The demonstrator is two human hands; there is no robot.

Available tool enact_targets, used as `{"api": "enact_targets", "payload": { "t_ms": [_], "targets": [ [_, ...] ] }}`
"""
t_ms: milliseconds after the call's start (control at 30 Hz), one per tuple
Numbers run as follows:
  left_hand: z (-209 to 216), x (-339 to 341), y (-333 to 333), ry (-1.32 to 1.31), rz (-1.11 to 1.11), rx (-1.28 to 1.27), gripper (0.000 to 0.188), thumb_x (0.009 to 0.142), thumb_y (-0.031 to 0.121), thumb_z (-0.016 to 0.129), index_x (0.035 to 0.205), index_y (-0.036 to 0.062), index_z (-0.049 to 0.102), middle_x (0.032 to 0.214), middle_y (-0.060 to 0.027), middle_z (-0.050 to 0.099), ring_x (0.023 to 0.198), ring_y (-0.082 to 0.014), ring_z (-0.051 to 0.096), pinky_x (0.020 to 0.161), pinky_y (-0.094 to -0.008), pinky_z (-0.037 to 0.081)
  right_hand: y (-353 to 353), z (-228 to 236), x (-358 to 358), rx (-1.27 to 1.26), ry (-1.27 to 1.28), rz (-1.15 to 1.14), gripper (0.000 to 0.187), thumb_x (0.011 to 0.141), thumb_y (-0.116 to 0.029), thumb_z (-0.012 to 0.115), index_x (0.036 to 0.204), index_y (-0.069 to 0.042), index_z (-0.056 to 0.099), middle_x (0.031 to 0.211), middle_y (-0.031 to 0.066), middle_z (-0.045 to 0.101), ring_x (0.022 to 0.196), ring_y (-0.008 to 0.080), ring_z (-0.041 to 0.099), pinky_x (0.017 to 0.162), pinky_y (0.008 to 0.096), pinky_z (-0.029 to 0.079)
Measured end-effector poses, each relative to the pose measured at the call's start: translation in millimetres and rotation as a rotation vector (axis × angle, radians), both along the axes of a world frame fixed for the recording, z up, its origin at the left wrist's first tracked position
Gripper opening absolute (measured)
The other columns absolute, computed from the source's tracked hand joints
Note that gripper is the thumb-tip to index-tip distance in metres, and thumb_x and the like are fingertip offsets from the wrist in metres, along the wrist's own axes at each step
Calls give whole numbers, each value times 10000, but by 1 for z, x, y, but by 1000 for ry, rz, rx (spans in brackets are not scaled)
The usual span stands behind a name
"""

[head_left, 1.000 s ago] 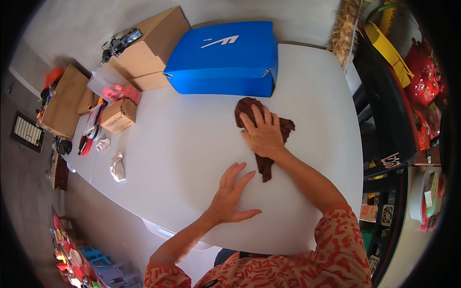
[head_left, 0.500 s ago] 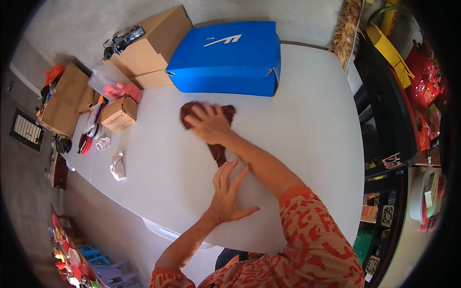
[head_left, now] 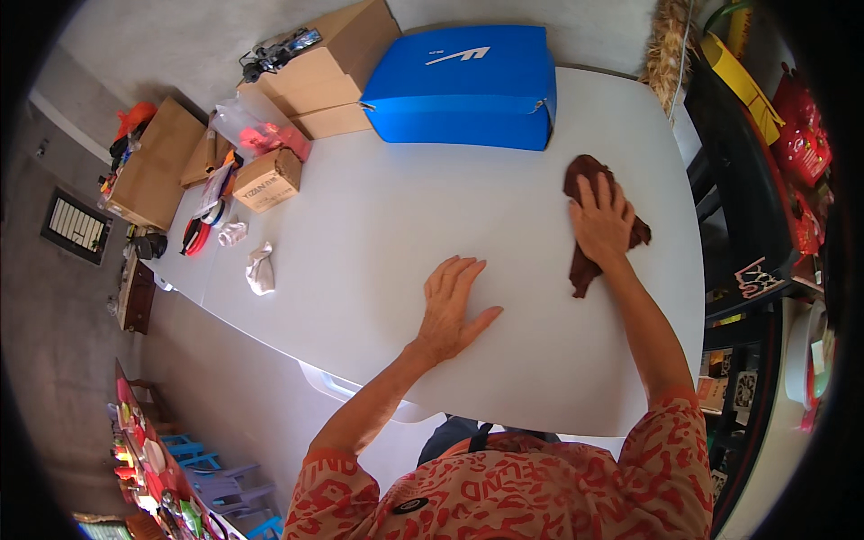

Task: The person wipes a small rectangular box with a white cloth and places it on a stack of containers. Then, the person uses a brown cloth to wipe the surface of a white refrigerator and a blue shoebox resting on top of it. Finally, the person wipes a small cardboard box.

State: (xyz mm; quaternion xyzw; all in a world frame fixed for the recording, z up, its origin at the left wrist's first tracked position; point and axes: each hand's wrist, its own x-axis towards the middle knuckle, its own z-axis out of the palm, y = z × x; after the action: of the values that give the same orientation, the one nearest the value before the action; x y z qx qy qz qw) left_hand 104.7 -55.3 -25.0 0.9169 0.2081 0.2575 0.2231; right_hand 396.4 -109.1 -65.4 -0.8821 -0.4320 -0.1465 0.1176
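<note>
Half covering brown cloth (head_left: 583, 267) at frame right with right hand (head_left: 603, 222) spread flat, left hand (head_left: 445, 311) wide, empty, mid-frame. Likely light, limp: gather centrally

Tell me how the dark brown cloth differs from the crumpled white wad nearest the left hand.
The dark brown cloth is larger; the crumpled white wad is paler and smaller. The cloth lies spread beneath the right hand; the wad lies bunched, untouched. Both rest on the white table.

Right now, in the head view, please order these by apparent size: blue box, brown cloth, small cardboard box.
1. Blue box
2. Brown cloth, partly under right hand
3. Small cardboard box
</note>
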Motion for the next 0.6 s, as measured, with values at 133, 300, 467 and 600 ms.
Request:
{"api": "enact_targets", "payload": {
  "t_ms": [133,300,467,600],
  "targets": [
    [2,-58,34,51,142,180,533,770,164,727,1250,75,512,1286,-119,468,1245,-348,393,1024,-466,279,-14,0,-22,14,-21,-52,546,940,-425,438,1417,-168,372,1461,207,305,1311,427,278,1050,574,206],
    [4,-154,105,169,367,367,431,791,194,712,1182,82,572,1281,-132,478,1237,-361,397,1000,-481,291,10,7,-117,118,-57,87,597,858,-413,572,1374,-148,431,1428,232,344,1288,434,318,1007,607,258],
    [2,-230,166,302,500,435,415,819,193,681,1202,97,553,1323,-131,445,1279,-354,344,1018,-498,259,74,18,-237,141,110,496,617,853,-432,577,1367,-124,430,1443,277,293,1312,460,272,1023,637,213],
    [-1,-270,205,395,502,436,401,838,194,660,1209,93,543,1361,-125,421,1303,-346,315,1026,-497,248,143,19,-286,191,147,683,548,862,-415,574,1324,-136,482,1422,258,336,1297,450,300,1018,606,246]
  ]
}}
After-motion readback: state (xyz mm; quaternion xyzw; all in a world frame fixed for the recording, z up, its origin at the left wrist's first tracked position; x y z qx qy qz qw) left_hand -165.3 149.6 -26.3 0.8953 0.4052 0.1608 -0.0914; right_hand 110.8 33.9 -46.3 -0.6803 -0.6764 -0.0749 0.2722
